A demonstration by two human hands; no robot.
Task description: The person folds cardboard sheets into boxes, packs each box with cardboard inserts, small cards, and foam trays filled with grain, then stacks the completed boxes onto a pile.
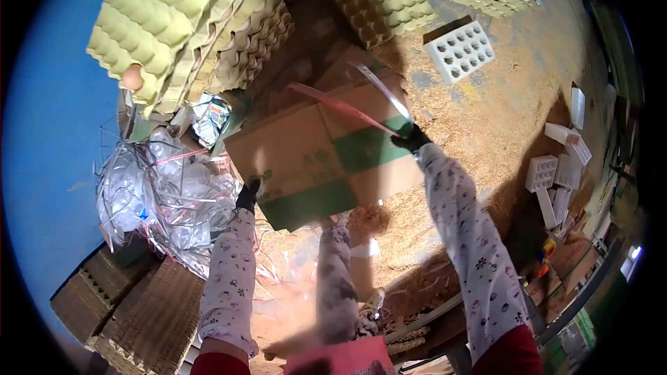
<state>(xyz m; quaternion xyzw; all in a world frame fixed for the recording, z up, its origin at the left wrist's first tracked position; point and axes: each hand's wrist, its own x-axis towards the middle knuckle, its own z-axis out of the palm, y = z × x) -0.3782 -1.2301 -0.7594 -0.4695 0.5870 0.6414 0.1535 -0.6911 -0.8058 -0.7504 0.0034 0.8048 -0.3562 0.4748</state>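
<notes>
A brown cardboard box (295,153) with green bands is tilted in front of me, between my hands. My left hand (248,194), in a dark glove, is at the box's lower left edge, its fingers partly hidden there. On the right side, my gloved right hand (411,139) is closed at the box's edge. A pink strap (340,107) and a whitish strap (381,90) run from this hand across the box's upper part. Whether the hand grips the box too is unclear.
Stacked egg trays (167,21) stand upper left, with a brown egg (132,77) on them. Clear plastic and straps (174,187) pile at left, above folded cardboard (149,312). A white holed block (460,51) lies on the sawdust-covered floor (458,118). More white blocks (556,173) lie right.
</notes>
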